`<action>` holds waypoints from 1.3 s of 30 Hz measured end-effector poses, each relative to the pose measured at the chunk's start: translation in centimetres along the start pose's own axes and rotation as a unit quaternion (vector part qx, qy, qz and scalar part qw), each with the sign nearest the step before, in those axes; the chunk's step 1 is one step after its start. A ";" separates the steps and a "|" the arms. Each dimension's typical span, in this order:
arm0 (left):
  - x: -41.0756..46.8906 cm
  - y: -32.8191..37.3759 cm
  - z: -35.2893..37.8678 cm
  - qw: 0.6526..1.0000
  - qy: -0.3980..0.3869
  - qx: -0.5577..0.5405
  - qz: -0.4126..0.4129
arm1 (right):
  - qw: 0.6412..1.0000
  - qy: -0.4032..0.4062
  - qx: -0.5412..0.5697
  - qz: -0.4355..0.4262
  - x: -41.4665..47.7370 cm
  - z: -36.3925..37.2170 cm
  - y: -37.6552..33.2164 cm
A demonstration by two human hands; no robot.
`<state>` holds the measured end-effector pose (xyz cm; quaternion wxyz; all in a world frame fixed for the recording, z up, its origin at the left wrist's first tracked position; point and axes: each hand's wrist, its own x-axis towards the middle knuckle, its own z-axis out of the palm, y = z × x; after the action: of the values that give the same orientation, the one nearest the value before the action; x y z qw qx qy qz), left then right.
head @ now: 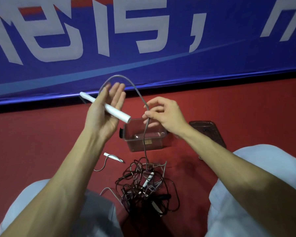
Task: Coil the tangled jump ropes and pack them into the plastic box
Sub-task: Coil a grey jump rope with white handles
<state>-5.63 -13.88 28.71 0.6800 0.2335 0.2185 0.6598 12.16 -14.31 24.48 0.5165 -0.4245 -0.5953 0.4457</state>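
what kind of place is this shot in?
Likely indoors, in a sports hall or event venue. Cues: red floor covering, a big blue banner with large white characters along the wall, and a person apparently sitting on the floor with tangled jump ropes near a clear plastic box.

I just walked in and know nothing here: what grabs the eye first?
Two hands mid-frame: the left hand holds a white handle, the right hand pinches its grey rope, which arches between them. Below lies a dark tangle of ropes on the red floor, a clear box just beyond it.
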 end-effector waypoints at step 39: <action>-1.5 -1.6 1.6 0.999 -0.019 0.043 -0.021 | 0.992 -0.071 -0.052 0.090 0.1 -0.2 -0.3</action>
<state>-3.46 -15.44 29.04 0.6870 0.2699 0.2387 0.6310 12.35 -14.22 24.78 0.4078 -0.4699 -0.6122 0.4880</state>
